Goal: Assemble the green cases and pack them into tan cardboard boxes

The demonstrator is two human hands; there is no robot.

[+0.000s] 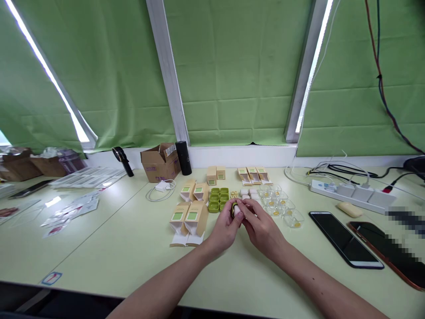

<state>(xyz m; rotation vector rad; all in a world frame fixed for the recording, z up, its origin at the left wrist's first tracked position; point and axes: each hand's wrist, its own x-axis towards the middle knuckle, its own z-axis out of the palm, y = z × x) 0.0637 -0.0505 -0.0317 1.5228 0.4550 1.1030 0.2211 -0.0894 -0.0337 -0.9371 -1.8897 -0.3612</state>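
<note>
My left hand (223,230) and my right hand (262,226) meet over the middle of the pale green table (133,248). Together they pinch a small green and white case (235,209) between their fingertips. Just behind it lie several green cases (218,200) in a block. To the left stand tan cartons with open flaps (187,218). To the right lie several clear plastic trays with yellow pieces (280,204).
Two phones (345,239) lie at the right, with a white power strip (352,194) and cables behind. A cardboard box (160,163), a black cylinder (183,158) and more tan cartons (254,175) stand by the window ledge. Clear packets (71,208) and trays are at left.
</note>
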